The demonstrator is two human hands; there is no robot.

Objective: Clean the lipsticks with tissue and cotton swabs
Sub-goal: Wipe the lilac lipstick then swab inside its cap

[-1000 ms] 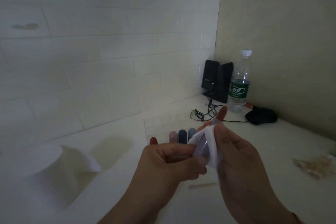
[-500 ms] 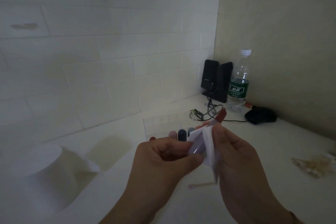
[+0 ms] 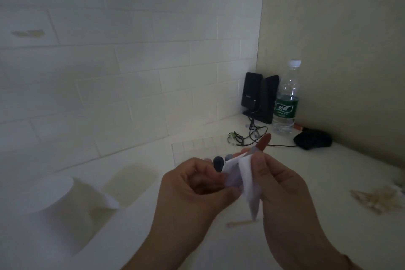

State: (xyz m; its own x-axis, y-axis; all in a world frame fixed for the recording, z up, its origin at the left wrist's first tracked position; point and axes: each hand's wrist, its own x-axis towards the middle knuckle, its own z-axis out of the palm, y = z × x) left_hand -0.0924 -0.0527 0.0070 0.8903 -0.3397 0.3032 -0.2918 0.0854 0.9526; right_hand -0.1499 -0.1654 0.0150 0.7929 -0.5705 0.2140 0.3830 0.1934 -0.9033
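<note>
Holding everything up over the near middle of the white desk (image 3: 328,182): the right hand (image 3: 282,190) has its fingers (image 3: 257,166) curled round a folded white tissue (image 3: 245,180) wrapped about one uncapped reddish lipstick (image 3: 264,141), whose tip pokes out the top toward the back corner. The left hand (image 3: 192,190) pinches the tissue's left side, thumb and fingers narrow on it. Both hands are well above the desk surface.

Room-wise, the right half of the desk is mostly open between the hands and the right edge, apart from a crumpled clear wrapper (image 3: 381,199) near that edge. One wooden-stick cotton swab (image 3: 241,224) lies flat just under the hands, near the front edge. On the left a big white tissue roll (image 3: 46,204) stands close to the front-left corner, a loose sheet trailing off it.

Behind the hands, near the tiled wall, sits a clear compartment organiser (image 3: 197,147); I count two rounded caps (image 3: 218,163) peeking past the knuckles, maybe more hidden. The back right corner is crowded: two black speakers (image 3: 260,97), one clear water bottle with a green label (image 3: 287,103), one black mouse (image 3: 312,141), and a tangle of cable (image 3: 247,136).
</note>
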